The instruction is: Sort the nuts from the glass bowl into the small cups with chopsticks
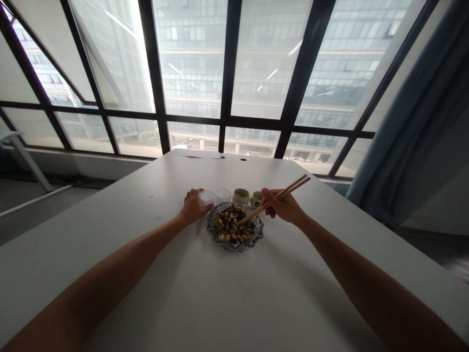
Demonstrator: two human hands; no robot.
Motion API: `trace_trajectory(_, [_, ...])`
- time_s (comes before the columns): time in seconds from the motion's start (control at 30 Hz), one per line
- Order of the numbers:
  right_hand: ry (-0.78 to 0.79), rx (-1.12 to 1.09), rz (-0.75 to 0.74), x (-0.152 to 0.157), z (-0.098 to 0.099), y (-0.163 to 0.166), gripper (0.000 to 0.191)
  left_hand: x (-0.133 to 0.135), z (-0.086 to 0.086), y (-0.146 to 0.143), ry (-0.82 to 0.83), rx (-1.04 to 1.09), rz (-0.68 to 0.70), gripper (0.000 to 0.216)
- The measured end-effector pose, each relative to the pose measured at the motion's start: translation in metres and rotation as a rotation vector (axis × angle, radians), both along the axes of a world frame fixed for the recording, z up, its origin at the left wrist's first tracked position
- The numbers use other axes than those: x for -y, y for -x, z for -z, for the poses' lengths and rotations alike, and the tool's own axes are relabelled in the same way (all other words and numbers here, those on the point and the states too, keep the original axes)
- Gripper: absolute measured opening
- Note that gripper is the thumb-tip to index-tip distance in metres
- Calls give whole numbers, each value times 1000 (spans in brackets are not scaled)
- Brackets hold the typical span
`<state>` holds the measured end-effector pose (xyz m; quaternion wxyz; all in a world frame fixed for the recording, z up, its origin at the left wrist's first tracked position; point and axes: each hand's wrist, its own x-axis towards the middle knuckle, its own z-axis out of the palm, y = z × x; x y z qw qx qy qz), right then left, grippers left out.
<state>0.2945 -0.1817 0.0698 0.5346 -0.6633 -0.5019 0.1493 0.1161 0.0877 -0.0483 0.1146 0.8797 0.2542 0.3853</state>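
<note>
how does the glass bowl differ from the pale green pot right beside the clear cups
The glass bowl is wide; the pale green pot is much smaller. The bowl has a wavy rim, while the pot's is smoothly round. Chopsticks dip into the bowl, none into the pot. Both stand upright on the white table.

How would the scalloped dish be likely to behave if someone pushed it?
The scalloped dish looks stiff and possibly fragile, given its glass-like, wavy rim. It may feel fairly heavy with so many small brown and yellowish pieces inside. Wide and low, it would probably slide across the white table rather than tip.
</note>
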Motion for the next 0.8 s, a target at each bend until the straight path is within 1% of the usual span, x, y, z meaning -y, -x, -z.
trace_trajectory(0.07, [-29,9,11,0,1,-1,68,0,-1,1,-16,20,20,66])
trace_trajectory(0.13, [-36,20,-5,0,1,-1,67,3,-4,2,4,11,12,67])
trace_trajectory(0.27, [16,33,-90,-1,3,2,65,9,-10,4,47,-28,-28,68])
trace_trajectory(0.37, [31,23,-110,-1,4,3,64,12,-12,5,37,-37,-45,67])
trace_trajectory(0.47, [13,22,-101,-1,5,2,64,12,-12,5,34,-43,-57,68])
trace_trajectory(0.67, [-14,21,-37,0,3,-3,66,11,-12,6,27,-17,-33,67])
trace_trajectory(0.8, [-34,-9,-1,0,3,-7,67,14,-15,7,105,-23,-40,68])
